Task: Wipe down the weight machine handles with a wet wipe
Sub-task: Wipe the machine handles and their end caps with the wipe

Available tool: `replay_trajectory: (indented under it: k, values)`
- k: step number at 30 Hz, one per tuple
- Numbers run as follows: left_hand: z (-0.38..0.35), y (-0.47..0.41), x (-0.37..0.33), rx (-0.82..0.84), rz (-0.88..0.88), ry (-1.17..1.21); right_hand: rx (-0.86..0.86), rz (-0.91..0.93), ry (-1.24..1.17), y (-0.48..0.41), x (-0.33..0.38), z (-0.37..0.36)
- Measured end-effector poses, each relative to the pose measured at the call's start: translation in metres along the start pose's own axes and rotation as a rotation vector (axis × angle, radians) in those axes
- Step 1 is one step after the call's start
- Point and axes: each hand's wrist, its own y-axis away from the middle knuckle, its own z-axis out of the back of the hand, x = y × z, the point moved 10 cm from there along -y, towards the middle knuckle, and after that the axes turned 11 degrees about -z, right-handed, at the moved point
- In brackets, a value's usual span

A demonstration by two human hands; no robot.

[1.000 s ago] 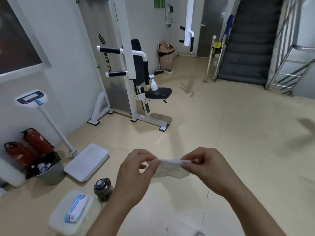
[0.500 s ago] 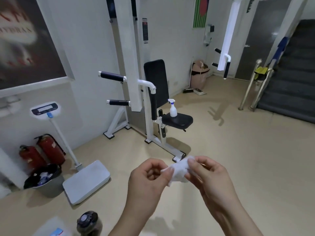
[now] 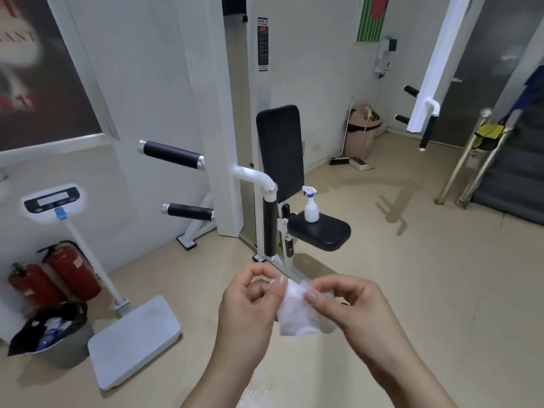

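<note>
The wet wipe (image 3: 300, 316) hangs in the air low in the view, bunched and only partly spread. It is well short of the weight machine (image 3: 212, 113) and touches no handle. The left hand (image 3: 247, 307) pinches its top left edge between thumb and forefinger. The right hand (image 3: 353, 307) pinches the top right part, so the two hands sit close together with only the wipe between them.

No handle looks wiped yet; the step in hand seems to be opening the wipe out.

**Risks:**
- The thin wet sheet may tear or cling to itself if the pinches pull apart unevenly.
- If either pinch slips, the wipe could drop to the floor and pick up dirt.
- A wadded wipe would cover little of each grip, leaving strips of the upper handle (image 3: 172, 154), lower handle (image 3: 188, 212) and upright handle (image 3: 270, 228) untouched.
- Reaching for the upright handle could knock the spray bottle (image 3: 311, 206), which stands at the back left edge of the seat (image 3: 323, 234) just beside it.

**Hard to make out:**
- The wipe's lower right part is behind the right hand's fingers, so its full size and folds cannot be told.
- The far handles (image 3: 411, 91) on the right arm are small and partly behind that arm.
- The machine's top is cut off by the frame.
</note>
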Motion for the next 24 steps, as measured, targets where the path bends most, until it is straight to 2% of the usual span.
replay_trajectory:
  k: [4, 6, 8, 10, 13, 16, 20, 24]
  values:
    - [0.005, -0.057, 0.004, -0.023, -0.043, 0.006, 0.047, -0.056, -0.28, -0.06, 0.012, -0.007]
    - [0.001, -0.074, 0.011, 0.008, -0.035, 0.01, 0.009, -0.093, -0.335, -0.084, 0.009, -0.009]
    - [-0.003, -0.084, 0.018, 0.056, -0.014, -0.016, 0.05, -0.125, -0.359, -0.104, 0.008, -0.018]
    - [-0.004, -0.092, 0.029, 0.069, 0.037, -0.046, 0.195, -0.125, -0.305, -0.117, 0.012, -0.033]
    - [0.001, -0.106, 0.044, -0.003, 0.062, -0.174, 0.334, -0.086, -0.038, -0.135, 0.015, -0.041]
    - [0.007, -0.119, 0.035, -0.131, -0.057, -0.338, 0.275, -0.032, 0.138, -0.164, 0.017, -0.028]
    - [-0.002, -0.128, 0.022, -0.237, -0.216, -0.542, 0.162, 0.151, 0.34, -0.199, 0.032, -0.013]
    - [-0.013, -0.135, 0.02, -0.403, -0.243, -0.619, 0.137, 0.271, 0.274, -0.221, 0.045, -0.008]
